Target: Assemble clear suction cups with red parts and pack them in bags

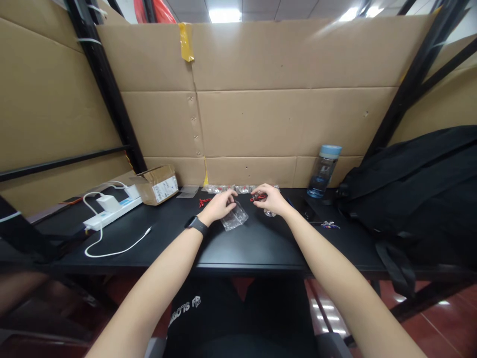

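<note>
My left hand point(220, 206), with a dark watch on its wrist, is closed at the top of a small clear plastic bag point(235, 219) that spreads below its fingers. Beside that hand a red cord point(204, 202) lies on the black table point(249, 251). My right hand point(271, 199) pinches a small bundle with red cord point(258, 197); its exact kind is partly hidden by the fingers. Under this hand lies a small clear shiny item point(269, 213), too small to name. Several clear packets point(244, 189) with red parts line the back of the table.
An opened cardboard box point(158, 186) and a power strip point(115, 212) with a white cable point(128, 248) are on the left. To the right stand a water bottle point(323, 171) and a black backpack point(413, 194), with a small keychain point(329, 225) nearer. Cardboard panels point(298, 119) wall the back.
</note>
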`<state>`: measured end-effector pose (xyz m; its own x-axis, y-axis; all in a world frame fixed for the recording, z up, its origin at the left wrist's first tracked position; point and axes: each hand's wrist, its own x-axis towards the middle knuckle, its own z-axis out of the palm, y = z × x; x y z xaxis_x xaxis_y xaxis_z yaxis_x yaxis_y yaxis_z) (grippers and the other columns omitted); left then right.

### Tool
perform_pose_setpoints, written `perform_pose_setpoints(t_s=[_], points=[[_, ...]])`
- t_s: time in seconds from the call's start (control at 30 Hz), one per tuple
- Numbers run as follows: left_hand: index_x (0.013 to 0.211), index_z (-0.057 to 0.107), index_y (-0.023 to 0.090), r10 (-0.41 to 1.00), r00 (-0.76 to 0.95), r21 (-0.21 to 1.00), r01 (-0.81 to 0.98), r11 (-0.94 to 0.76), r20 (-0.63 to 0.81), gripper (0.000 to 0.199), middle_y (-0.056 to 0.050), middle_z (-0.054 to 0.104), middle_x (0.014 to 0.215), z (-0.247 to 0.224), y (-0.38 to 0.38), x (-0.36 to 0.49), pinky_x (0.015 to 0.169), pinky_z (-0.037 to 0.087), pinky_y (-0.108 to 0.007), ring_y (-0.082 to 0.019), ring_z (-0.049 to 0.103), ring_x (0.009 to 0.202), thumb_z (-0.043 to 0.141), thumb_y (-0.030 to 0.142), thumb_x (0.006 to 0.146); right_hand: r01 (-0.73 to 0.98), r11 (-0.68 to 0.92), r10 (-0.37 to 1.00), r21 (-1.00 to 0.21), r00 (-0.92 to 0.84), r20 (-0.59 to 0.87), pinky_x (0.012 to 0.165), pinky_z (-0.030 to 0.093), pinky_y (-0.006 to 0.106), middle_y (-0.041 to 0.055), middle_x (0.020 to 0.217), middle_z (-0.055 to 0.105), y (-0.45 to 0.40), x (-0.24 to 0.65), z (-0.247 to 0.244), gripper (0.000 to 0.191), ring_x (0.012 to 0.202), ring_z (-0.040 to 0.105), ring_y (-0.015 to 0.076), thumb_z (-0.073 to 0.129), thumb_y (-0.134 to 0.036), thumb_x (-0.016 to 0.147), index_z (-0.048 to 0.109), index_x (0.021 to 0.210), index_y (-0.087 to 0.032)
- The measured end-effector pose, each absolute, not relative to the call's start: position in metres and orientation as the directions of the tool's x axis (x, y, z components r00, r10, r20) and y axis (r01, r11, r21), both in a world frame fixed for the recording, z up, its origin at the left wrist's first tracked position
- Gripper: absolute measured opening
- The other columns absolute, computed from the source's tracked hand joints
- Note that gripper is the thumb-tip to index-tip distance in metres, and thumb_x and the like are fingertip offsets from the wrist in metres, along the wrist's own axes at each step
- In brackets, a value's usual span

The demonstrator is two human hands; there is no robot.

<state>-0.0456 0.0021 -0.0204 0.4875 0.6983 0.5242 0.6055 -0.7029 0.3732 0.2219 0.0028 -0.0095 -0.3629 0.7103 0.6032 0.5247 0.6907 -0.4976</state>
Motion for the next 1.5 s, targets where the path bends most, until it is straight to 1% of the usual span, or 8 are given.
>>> perform_pose_setpoints(t_s=[0.17, 0.3, 0.5, 0.63, 0.93, 1.07, 1.27, 1.5], points=[[0.099, 0.068, 0.018, 0.697, 0.491, 0.086, 0.783, -0.616, 0.523, 0.016, -0.011, 0.070, 0.101, -0.015, -0.014, -0.035, 0.085, 0.050, -0.036, -0.026, 0.066, 0.095, 0.064, 0.030, 0.090, 0.549, 0.689, 0.706, -0.473, -0.361, 0.609, 0.082, 0.056, 0.031, 0.0048, 0.103, 0.067, 0.003, 0.223, -0.009, 0.032, 0.085, 0.068, 0.0168, 0.080, -0.012, 0.070, 0.077, 0.101, -0.020], [0.090, 0.073, 0.019, 0.675, 0.660, 0.165, 0.664, -0.730, 0.331, 0.023, -0.007, 0.072, 0.087, -0.009, -0.024, -0.027, 0.078, 0.049, -0.029, -0.020, 0.066, 0.079, 0.056, 0.034, 0.096, 0.570, 0.679, 0.713, -0.463, -0.360, 0.602, 0.082, 0.055, 0.030, 0.0050, 0.103, 0.066, 0.002, 0.224, -0.005, 0.033, 0.084, 0.068, 0.0164, 0.080, -0.011, 0.070, 0.078, 0.101, -0.020], [0.129, 0.069, 0.030, 0.573, 0.788, 0.139, 0.556, -0.820, 0.226, 0.034, -0.006, 0.066, 0.128, -0.017, -0.028, -0.019, 0.099, 0.047, -0.033, -0.022, 0.063, 0.114, 0.057, 0.027, 0.097, 0.597, 0.657, 0.735, -0.460, -0.375, 0.564, 0.083, 0.054, 0.030, 0.0056, 0.104, 0.069, -0.004, 0.226, 0.002, 0.035, 0.088, 0.068, 0.0181, 0.081, -0.013, 0.068, 0.078, 0.102, -0.020], [0.130, 0.069, 0.039, 0.620, 0.750, 0.054, 0.626, -0.778, 0.229, 0.044, -0.004, 0.066, 0.126, -0.020, -0.027, -0.019, 0.102, 0.045, -0.037, -0.024, 0.060, 0.119, 0.050, 0.017, 0.097, 0.578, 0.624, 0.781, -0.527, -0.487, 0.391, 0.074, 0.054, 0.027, 0.0031, 0.097, 0.075, -0.012, 0.226, 0.006, 0.034, 0.080, 0.069, 0.0174, 0.081, -0.019, 0.068, 0.076, 0.101, -0.019], [0.146, 0.055, 0.044, 0.615, 0.782, 0.200, 0.622, -0.757, -0.103, 0.050, 0.001, 0.039, 0.164, 0.003, -0.036, -0.034, 0.119, 0.035, -0.046, -0.030, 0.041, 0.148, 0.055, 0.029, 0.098, 0.615, 0.608, 0.769, -0.503, -0.615, 0.177, 0.070, 0.051, 0.024, 0.0015, 0.084, 0.075, -0.021, 0.218, 0.007, 0.032, 0.076, 0.070, 0.0179, 0.085, -0.028, 0.063, 0.076, 0.092, -0.018], [0.148, 0.054, 0.039, 0.604, 0.792, 0.261, 0.604, -0.753, -0.088, 0.052, -0.003, 0.033, 0.167, 0.006, -0.034, -0.043, 0.121, 0.032, -0.047, -0.031, 0.035, 0.152, 0.058, 0.033, 0.097, 0.631, 0.609, 0.766, -0.481, -0.625, 0.151, 0.069, 0.051, 0.024, 0.0008, 0.081, 0.075, -0.022, 0.217, 0.008, 0.028, 0.074, 0.070, 0.0177, 0.085, -0.030, 0.065, 0.075, 0.088, -0.019], [0.137, 0.066, 0.035, 0.606, 0.796, 0.407, 0.555, -0.725, -0.005, 0.044, 0.000, 0.058, 0.150, 0.009, -0.036, -0.067, 0.115, 0.040, -0.031, -0.023, 0.056, 0.136, 0.064, 0.039, 0.093, 0.652, 0.609, 0.772, -0.452, -0.617, 0.151, 0.066, 0.049, 0.025, -0.0006, 0.075, 0.074, -0.023, 0.216, 0.006, 0.024, 0.071, 0.069, 0.0180, 0.085, -0.030, 0.065, 0.076, 0.085, -0.021], [0.144, 0.056, 0.047, 0.651, 0.758, 0.239, 0.638, -0.732, -0.028, 0.050, 0.003, 0.036, 0.165, -0.007, -0.050, -0.063, 0.121, 0.030, -0.049, -0.031, 0.034, 0.152, 0.062, 0.044, 0.094, 0.633, 0.633, 0.757, -0.445, -0.625, 0.188, 0.064, 0.048, 0.025, -0.0011, 0.071, 0.073, -0.023, 0.213, 0.005, 0.023, 0.068, 0.069, 0.0178, 0.087, -0.032, 0.066, 0.078, 0.085, -0.021]])
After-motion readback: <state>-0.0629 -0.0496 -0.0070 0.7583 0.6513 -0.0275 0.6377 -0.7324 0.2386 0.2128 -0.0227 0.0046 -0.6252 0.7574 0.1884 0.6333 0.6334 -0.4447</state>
